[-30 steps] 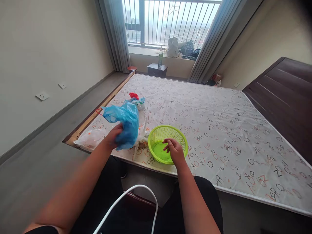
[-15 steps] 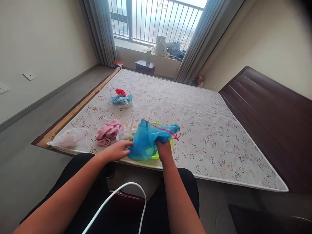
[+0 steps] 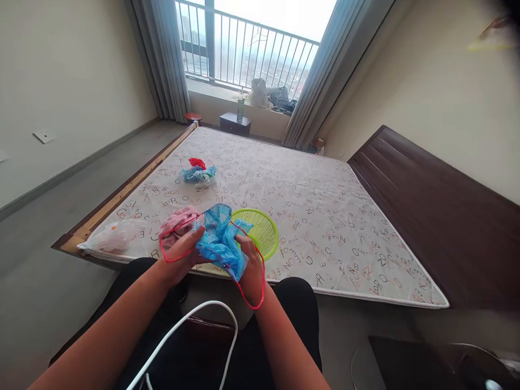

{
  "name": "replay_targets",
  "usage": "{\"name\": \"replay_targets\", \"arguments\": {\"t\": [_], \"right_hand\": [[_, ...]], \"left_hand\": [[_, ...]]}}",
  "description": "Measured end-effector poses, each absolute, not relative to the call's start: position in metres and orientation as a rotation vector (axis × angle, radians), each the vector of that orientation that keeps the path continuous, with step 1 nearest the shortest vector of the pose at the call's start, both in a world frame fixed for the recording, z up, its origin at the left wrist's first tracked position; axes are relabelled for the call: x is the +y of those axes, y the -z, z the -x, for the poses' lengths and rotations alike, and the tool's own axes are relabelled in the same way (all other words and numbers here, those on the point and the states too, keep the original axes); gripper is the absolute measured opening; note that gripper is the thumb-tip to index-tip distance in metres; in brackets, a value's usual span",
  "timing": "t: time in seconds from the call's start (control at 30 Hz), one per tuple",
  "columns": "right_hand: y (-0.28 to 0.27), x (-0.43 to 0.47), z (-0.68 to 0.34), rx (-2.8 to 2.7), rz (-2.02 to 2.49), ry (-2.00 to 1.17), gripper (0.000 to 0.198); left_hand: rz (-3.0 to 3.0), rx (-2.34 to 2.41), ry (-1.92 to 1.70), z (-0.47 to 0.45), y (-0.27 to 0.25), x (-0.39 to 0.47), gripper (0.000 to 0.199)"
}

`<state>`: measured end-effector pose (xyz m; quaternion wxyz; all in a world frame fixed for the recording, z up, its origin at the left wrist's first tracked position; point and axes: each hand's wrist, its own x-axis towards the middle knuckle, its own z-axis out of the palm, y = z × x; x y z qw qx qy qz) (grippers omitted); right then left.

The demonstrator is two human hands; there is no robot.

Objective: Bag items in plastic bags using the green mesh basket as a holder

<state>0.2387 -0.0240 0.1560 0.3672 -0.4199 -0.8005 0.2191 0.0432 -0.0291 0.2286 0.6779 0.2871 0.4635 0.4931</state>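
Note:
A crumpled blue plastic drawstring bag (image 3: 221, 238) is held between my two hands near the front edge of the mattress. My left hand (image 3: 184, 253) grips its left side, thumb on top. On the other side my right hand (image 3: 249, 268) closes round the bag's right part. The bag's red drawstring loops out over both wrists. Just behind my right hand stands a lime-green plastic mesh basket (image 3: 266, 233). A pink cloth (image 3: 179, 221) lies bunched beyond my left hand, partly covered by the drawstring.
The mattress (image 3: 325, 227) with printed letters spreads ahead. A clear plastic bag (image 3: 116, 235) sits at its left front corner. Farther back is a pile of blue, white and red plastic bags (image 3: 198, 172). A white cable (image 3: 182, 314) arches over my lap.
The blue bag has been gathered smaller and turned, with its red string now round my wrists. It has moved left, uncovering the green basket. The camera view has shifted slightly.

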Motion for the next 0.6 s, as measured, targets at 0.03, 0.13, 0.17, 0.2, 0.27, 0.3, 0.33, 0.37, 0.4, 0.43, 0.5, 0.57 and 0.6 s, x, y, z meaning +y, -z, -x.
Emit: {"name": "replay_targets", "arguments": {"t": [0.03, 0.13, 0.17, 0.2, 0.27, 0.3, 0.33, 0.37, 0.4, 0.43, 0.5, 0.57, 0.6], "right_hand": [[-0.156, -0.033, -0.24, -2.104, 1.039, -0.537, 0.048], [-0.147, -0.055, -0.262, -2.164, 0.964, -0.602, 0.07], [-0.144, -0.06, -0.275, -2.134, 0.993, -0.691, 0.075], [-0.14, -0.064, -0.29, -2.066, 1.046, -0.798, 0.076], [-0.138, -0.066, -0.323, -1.873, 1.195, -1.063, 0.059], [-0.14, -0.064, -0.338, -1.781, 1.292, -1.152, 0.044], [-0.144, -0.062, -0.35, -1.656, 1.399, -1.142, 0.034], [-0.15, -0.059, -0.358, -1.517, 1.462, -1.094, 0.028], [-0.158, -0.056, -0.36, -1.42, 1.459, -1.07, 0.028], [-0.167, -0.053, -0.358, -1.37, 1.411, -1.061, 0.031], [-0.186, -0.047, -0.342, -1.408, 1.29, -1.068, 0.048], [-0.201, -0.041, -0.318, -1.5, 1.276, -1.067, 0.068], [-0.207, -0.038, -0.307, -1.569, 1.294, -1.083, 0.065]], "left_hand": [[-0.652, 1.05, -1.094, -0.044, -0.226, -0.03, 0.061], [-0.634, 1.11, -1.145, -0.043, -0.219, -0.033, 0.051], [-0.621, 1.126, -1.195, -0.041, -0.218, -0.034, 0.049], [-0.609, 1.135, -1.238, -0.04, -0.217, -0.035, 0.048], [-0.6, 1.144, -1.279, -0.038, -0.217, -0.037, 0.048], [-0.604, 1.144, -1.27, -0.038, -0.217, -0.038, 0.048], [-0.616, 1.137, -1.243, -0.038, -0.216, -0.039, 0.047], [-0.634, 1.121, -1.205, -0.04, -0.216, -0.041, 0.046], [-0.657, 1.096, -1.161, -0.041, -0.215, -0.043, 0.045], [-0.683, 1.064, -1.114, -0.044, -0.214, -0.044, 0.043], [-0.754, 1.011, -1.026, -0.05, -0.212, -0.048, 0.038], [-0.836, 1.008, -0.962, -0.055, -0.211, -0.049, 0.032], [-0.871, 1.018, -0.938, -0.058, -0.21, -0.049, 0.029]]}}
